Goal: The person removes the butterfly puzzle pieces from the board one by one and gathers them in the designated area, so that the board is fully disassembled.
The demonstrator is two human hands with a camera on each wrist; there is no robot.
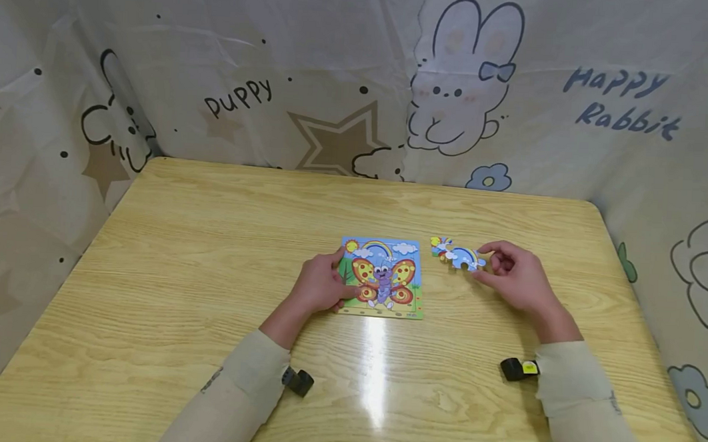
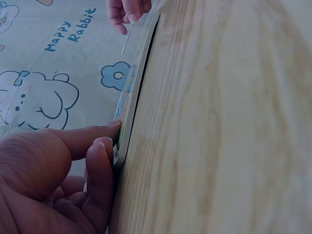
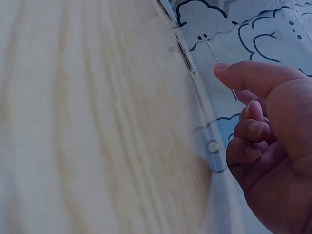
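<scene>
A square butterfly jigsaw puzzle (image 1: 384,276) lies flat on the table, with a sun, rainbow and clouds along its top. My left hand (image 1: 322,283) holds it by the left edge, thumb over the picture and fingers along the side. To the right of the puzzle, my right hand (image 1: 516,276) pinches a rainbow puzzle piece (image 1: 465,257) between thumb and index finger. That piece appears edge-on in the right wrist view, raised off the table. Beside it lie loose puzzle pieces (image 1: 439,244), partly overlapped by the held one; their exact number cannot be told.
The wooden table (image 1: 209,240) reaches back to a printed cloth (image 1: 338,66) that hangs behind it and along both sides. Black wrist devices (image 1: 299,382) sit at both cuffs. A bright reflection lies on the tabletop below the puzzle.
</scene>
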